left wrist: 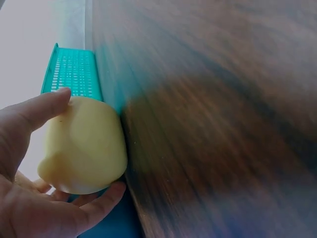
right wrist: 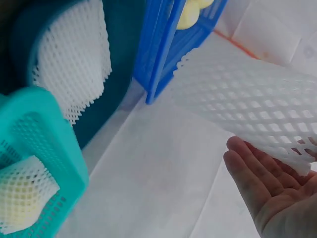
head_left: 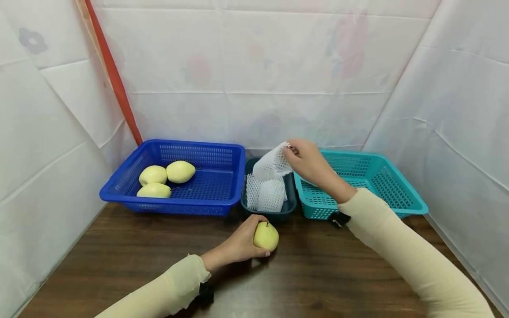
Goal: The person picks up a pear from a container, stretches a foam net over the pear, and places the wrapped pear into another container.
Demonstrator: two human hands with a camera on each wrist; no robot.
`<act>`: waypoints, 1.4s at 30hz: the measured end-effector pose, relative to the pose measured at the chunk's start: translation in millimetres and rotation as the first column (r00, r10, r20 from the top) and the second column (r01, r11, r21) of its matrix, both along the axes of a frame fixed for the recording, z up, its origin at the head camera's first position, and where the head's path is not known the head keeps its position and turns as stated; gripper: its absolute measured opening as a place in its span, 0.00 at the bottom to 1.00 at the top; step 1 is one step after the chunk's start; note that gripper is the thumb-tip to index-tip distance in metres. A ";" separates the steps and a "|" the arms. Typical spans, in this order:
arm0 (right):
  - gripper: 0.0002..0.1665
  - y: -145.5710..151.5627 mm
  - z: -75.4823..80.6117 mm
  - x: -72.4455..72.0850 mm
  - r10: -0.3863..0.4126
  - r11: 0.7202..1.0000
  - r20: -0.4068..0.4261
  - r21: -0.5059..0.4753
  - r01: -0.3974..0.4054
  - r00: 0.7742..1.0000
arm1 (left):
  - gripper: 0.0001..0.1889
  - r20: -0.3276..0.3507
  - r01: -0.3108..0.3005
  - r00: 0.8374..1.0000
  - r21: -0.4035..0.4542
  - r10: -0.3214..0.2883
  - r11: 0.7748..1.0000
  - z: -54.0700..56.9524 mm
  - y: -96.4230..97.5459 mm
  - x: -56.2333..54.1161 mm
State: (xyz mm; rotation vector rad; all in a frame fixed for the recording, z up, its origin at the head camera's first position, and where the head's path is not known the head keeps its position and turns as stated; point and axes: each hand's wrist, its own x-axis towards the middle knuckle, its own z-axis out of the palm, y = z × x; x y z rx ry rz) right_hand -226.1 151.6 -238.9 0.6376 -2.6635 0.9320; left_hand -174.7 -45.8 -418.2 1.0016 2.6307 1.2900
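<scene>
My left hand (head_left: 242, 242) grips a yellow-green pear (head_left: 266, 237) low over the table, thumb on one side and fingers on the other; its stem points up in the head view. With its fingertips my right hand (head_left: 307, 162) pinches one end of a white foam net sleeve (head_left: 270, 164), raised over a small dark teal tub (head_left: 292, 206). More foam net sleeves (head_left: 272, 195) lie inside that tub. In the right wrist view the raised sleeve (right wrist: 252, 99) hangs flattened, with no fruit in it.
To the left stands a blue basket (head_left: 183, 202) with three bare pears (head_left: 180, 172). At the right is a turquoise basket (head_left: 401, 176); the right wrist view shows a net-wrapped pear (right wrist: 25, 196) in it. White sheeting (head_left: 254, 66) hangs behind the brown wooden table (head_left: 159, 247).
</scene>
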 end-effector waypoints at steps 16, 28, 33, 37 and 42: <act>0.12 33.2 -32.8 73.4 0.008 1.000 0.055 -0.026 -0.006 0.998 | 0.28 0.051 -0.055 0.997 0.100 0.050 0.993 30.1 -18.1 10.5; 0.11 19.4 -36.5 87.8 0.087 0.993 0.010 -0.079 -0.086 0.996 | 0.23 0.567 -0.335 0.824 0.495 -0.006 0.802 57.9 3.4 -0.9; 0.11 16.5 -42.8 87.2 0.127 0.981 0.021 -0.147 -0.123 0.992 | 0.17 0.631 -0.389 0.736 0.690 -0.244 0.611 57.1 12.1 -2.5; 0.21 18.7 -47.9 87.8 0.166 0.946 0.081 -0.295 -0.136 0.983 | 0.13 0.648 -0.456 0.674 0.743 -0.354 0.491 57.2 15.7 -3.2; 0.29 19.5 -59.5 78.6 0.193 0.825 0.246 -0.564 -0.022 0.950 | 0.11 0.650 -0.507 0.614 0.760 -0.447 0.407 59.0 15.7 -3.1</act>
